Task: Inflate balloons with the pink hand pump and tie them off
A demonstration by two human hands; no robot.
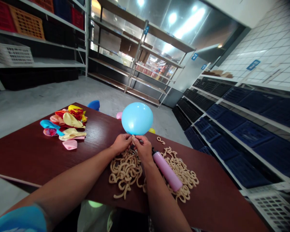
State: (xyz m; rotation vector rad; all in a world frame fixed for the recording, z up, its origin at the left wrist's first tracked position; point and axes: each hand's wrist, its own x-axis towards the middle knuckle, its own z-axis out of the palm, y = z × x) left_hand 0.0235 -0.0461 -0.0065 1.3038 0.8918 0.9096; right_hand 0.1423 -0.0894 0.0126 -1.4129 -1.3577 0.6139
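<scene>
An inflated light blue balloon (137,118) stands neck down just above the far part of the table. My left hand (122,142) is closed, its fingertips pinching at the balloon's neck. From the other side, my right hand (144,146) is closed with thumb and finger on a short piece of beige cord (133,140) at that neck. The knot area is partly hidden by my fingers. Below my hands lies a pile of beige cords (125,170). A pink cylinder-shaped hand pump (168,171) with a black end rests on a second cord pile (187,175), right of my right forearm.
Several uninflated balloons (72,120) lie at the left of the dark red table (91,161). One loose cord (160,140) is near the far edge. A blue stool (94,105) shows beyond it. Shelves with dark blue crates (253,112) line the right side.
</scene>
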